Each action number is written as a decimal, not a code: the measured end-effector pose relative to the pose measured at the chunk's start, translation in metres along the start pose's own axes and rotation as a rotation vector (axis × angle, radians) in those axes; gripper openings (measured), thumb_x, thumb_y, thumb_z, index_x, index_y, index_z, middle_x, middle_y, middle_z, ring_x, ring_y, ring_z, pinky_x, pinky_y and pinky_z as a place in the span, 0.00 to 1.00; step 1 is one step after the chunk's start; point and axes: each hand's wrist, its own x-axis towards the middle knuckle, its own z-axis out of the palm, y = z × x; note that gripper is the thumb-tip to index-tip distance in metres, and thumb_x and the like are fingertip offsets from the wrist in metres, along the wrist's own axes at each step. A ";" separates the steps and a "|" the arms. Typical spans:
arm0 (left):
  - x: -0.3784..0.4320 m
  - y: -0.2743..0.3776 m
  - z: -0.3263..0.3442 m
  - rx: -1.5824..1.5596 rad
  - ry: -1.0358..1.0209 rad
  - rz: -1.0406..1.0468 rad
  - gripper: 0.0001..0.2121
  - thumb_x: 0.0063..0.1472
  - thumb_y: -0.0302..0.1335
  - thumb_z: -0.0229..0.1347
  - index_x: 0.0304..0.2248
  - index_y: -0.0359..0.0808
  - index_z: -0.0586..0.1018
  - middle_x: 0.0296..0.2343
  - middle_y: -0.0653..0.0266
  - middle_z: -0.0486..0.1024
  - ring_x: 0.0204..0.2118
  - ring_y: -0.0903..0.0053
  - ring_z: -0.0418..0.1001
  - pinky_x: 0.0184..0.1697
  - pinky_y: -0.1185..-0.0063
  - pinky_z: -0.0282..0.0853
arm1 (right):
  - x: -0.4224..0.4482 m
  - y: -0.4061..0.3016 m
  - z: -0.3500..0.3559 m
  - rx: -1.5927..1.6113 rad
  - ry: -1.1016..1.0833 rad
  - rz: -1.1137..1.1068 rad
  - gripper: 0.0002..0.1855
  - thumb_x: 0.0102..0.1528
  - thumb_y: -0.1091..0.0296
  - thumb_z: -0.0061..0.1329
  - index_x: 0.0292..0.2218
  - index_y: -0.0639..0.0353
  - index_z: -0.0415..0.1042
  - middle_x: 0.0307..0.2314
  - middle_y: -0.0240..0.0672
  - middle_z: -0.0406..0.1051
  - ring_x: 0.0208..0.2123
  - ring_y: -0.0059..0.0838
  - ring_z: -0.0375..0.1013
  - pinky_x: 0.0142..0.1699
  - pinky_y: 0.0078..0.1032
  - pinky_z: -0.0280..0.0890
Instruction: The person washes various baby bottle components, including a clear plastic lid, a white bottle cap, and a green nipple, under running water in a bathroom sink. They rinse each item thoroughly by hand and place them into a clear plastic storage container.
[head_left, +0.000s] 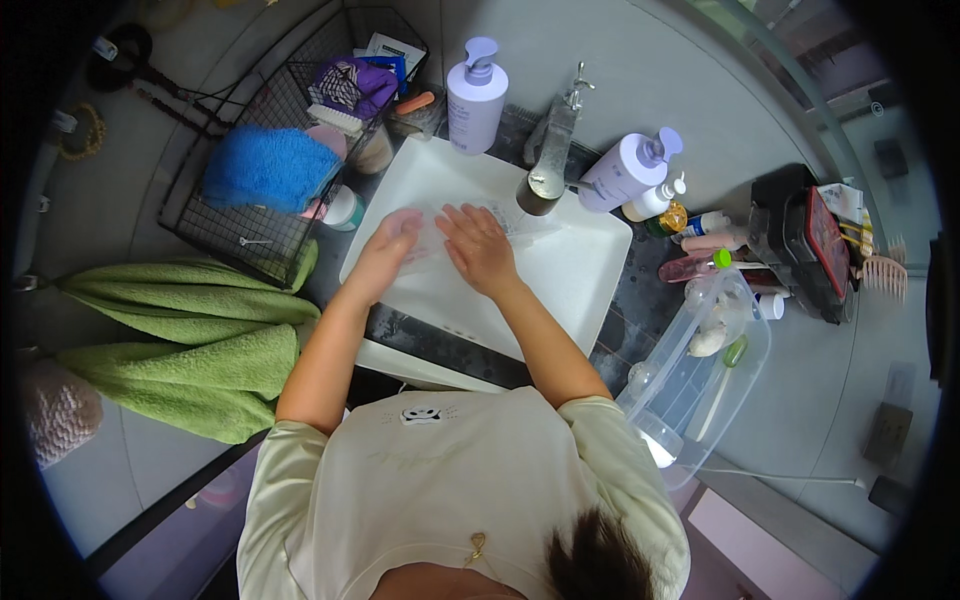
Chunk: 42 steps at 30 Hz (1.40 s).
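Note:
Both my hands are over a white rectangular sink (559, 304) set on a dark countertop. A thin, clear plastic sheet or bag (525, 226) with some printing stretches between and beyond them. My left hand (390, 247) grips its left side, with some fingers blurred behind the plastic. My right hand (478, 247) lies palm down against the plastic, its wet fingers extended; whether they pinch it is hidden. A metal faucet (555, 142) stands behind the sink, its spout just right of my right hand.
Lilac pump bottles (474, 109) flank the faucet. To the left are a black wire basket (262, 240), a blue cloth (270, 166) and green towels (225, 375). Rightward are a clear plastic bin (731, 420), small bottles and a black organizer (787, 232).

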 end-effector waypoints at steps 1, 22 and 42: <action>-0.001 0.002 0.001 0.005 -0.002 -0.015 0.19 0.63 0.33 0.45 0.51 0.35 0.64 0.47 0.60 0.64 0.49 0.74 0.63 0.49 0.76 0.62 | -0.003 0.005 0.000 0.001 0.018 0.005 0.19 0.51 0.72 0.47 0.46 0.53 0.68 0.46 0.36 0.66 0.49 0.44 0.62 0.54 0.38 0.58; -0.028 -0.013 -0.014 0.069 -0.071 0.059 0.19 0.53 0.19 0.43 0.46 0.35 0.68 0.42 0.66 0.65 0.46 0.78 0.62 0.48 0.78 0.63 | -0.058 0.078 0.025 -0.109 0.077 0.764 0.26 0.55 0.53 0.42 0.44 0.69 0.63 0.36 0.54 0.68 0.39 0.51 0.68 0.48 0.42 0.58; -0.049 -0.007 0.016 1.108 -0.137 0.579 0.20 0.45 0.20 0.52 0.42 0.43 0.73 0.43 0.65 0.67 0.45 0.66 0.67 0.54 0.62 0.52 | -0.054 0.093 -0.002 0.023 0.098 0.333 0.12 0.52 0.65 0.39 0.24 0.61 0.69 0.24 0.46 0.70 0.34 0.49 0.67 0.41 0.41 0.61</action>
